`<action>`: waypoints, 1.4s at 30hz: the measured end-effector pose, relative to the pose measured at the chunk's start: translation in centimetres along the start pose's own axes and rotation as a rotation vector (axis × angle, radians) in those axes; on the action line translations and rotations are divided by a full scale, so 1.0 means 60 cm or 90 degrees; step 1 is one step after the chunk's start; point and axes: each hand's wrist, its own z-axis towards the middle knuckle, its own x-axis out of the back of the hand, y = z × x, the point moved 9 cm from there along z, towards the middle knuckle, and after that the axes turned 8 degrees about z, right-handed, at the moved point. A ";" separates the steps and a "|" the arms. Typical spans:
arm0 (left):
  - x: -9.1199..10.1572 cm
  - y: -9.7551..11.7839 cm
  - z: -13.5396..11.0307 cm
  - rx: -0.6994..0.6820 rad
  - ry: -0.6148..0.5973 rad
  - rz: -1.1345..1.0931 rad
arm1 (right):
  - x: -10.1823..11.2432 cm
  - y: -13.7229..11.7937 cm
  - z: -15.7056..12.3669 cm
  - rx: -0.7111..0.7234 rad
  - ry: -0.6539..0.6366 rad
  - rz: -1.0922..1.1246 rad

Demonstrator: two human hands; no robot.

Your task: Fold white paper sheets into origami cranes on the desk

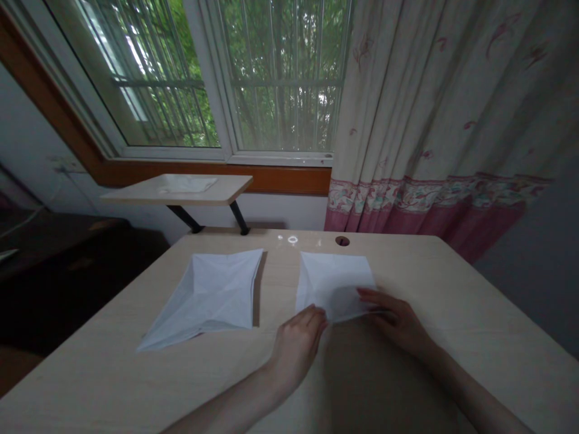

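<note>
A folded sheet of white paper (337,277), roughly square, lies on the wooden desk in front of me. At its near left corner my left hand (302,331) is closed, with the fingers pinching the paper's edge. My right hand (395,316) grips the near right corner, its fingers on top and the thumb beneath the edge. To the left rests a second white paper (221,289), larger, creased and folded, with one long point reaching toward the near left. Neither hand touches that one.
The desk (217,386) extends around both papers, with a round cable hole (342,241) near its back edge. A small raised shelf (235,188) on black legs stands at the back left, bearing some white paper. Behind are a window and a long curtain (407,120).
</note>
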 end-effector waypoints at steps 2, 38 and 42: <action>0.002 -0.002 0.000 0.008 0.005 -0.018 | 0.008 0.001 0.003 -0.022 0.037 0.030; 0.006 0.008 0.006 -0.004 -0.016 -0.064 | 0.046 0.025 0.004 -0.056 0.245 -0.247; 0.002 0.008 0.008 -0.013 -0.012 -0.049 | 0.044 -0.004 -0.001 0.036 0.272 -0.277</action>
